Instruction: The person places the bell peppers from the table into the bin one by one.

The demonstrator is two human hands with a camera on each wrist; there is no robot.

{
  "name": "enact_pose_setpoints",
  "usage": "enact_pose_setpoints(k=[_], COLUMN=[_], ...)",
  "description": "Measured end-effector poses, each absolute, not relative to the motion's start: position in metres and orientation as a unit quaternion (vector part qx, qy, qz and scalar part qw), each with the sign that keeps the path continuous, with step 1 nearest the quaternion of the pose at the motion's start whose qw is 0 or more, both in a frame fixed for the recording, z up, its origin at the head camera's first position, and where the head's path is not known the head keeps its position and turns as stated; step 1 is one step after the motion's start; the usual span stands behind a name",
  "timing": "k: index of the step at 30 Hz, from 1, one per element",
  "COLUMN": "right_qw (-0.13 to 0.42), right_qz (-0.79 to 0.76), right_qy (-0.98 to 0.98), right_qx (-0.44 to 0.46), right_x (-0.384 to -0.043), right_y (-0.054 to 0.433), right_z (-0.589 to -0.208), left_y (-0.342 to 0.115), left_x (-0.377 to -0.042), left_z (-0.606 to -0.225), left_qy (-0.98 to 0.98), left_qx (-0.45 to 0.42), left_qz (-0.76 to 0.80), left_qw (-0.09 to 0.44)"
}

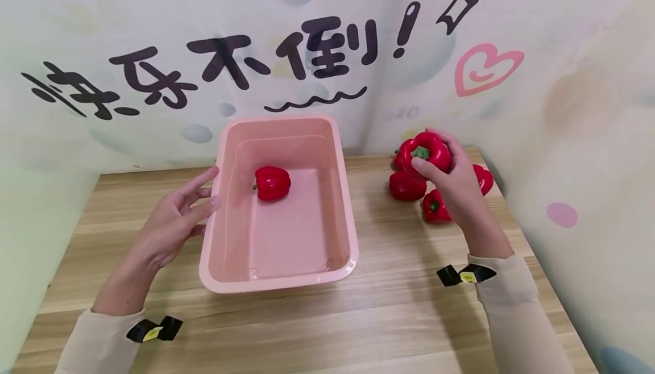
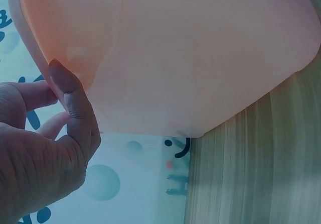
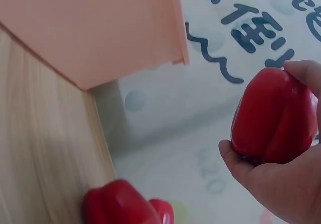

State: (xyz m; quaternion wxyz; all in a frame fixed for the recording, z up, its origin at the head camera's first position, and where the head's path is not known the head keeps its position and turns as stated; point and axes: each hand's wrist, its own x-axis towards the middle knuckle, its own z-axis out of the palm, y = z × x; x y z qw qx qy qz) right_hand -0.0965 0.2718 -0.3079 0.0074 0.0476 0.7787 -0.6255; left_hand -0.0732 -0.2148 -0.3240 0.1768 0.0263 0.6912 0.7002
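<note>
A pink plastic basin point(image 1: 278, 287) stands on the wooden table with one red bell pepper point(image 1: 273, 183) lying on its side inside. At its left edge my left hand point(image 1: 176, 215) grips the rim, thumb and fingers on either side of it in the left wrist view. My right hand point(image 1: 457, 186) holds another bell pepper point(image 3: 276, 116), raised above the table to the right of the basin. The held pepper's green stem point(image 1: 421, 153) faces the head camera. Beneath it lie several loose red peppers point(image 1: 407, 186), partly hidden by the right hand.
The wooden table point(image 1: 286, 334) ends at a printed cloth backdrop point(image 1: 169, 141) behind the basin. Another cloth side point(image 1: 588, 152) rises along the right edge, close to the loose peppers. Black tags are fixed at both sleeve cuffs.
</note>
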Motion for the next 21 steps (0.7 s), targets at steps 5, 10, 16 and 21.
enact_pose_setpoints(k=[5, 10, 16, 21], right_qw=[0.012, 0.020, 0.045, 0.054], right_qz=[-0.611, -0.610, -0.602, -0.594], right_qy=[0.791, 0.792, 0.797, 0.803], right_qx=[0.035, 0.020, 0.013, 0.009], right_x=[-0.105, -0.113, -0.122, -0.129], right_y=[0.258, 0.247, 0.234, 0.221], right_z=[-0.302, -0.298, -0.293, -0.286], left_y=[-0.214, -0.214, -0.216, -0.215], left_x=[-0.073, -0.072, -0.072, -0.073], left_z=[-0.324, -0.325, -0.324, -0.324], left_qy=[0.689, 0.683, 0.686, 0.690], left_qx=[0.021, 0.021, 0.019, 0.017], left_qz=[0.702, 0.709, 0.706, 0.701], left_qw=[0.178, 0.176, 0.177, 0.179])
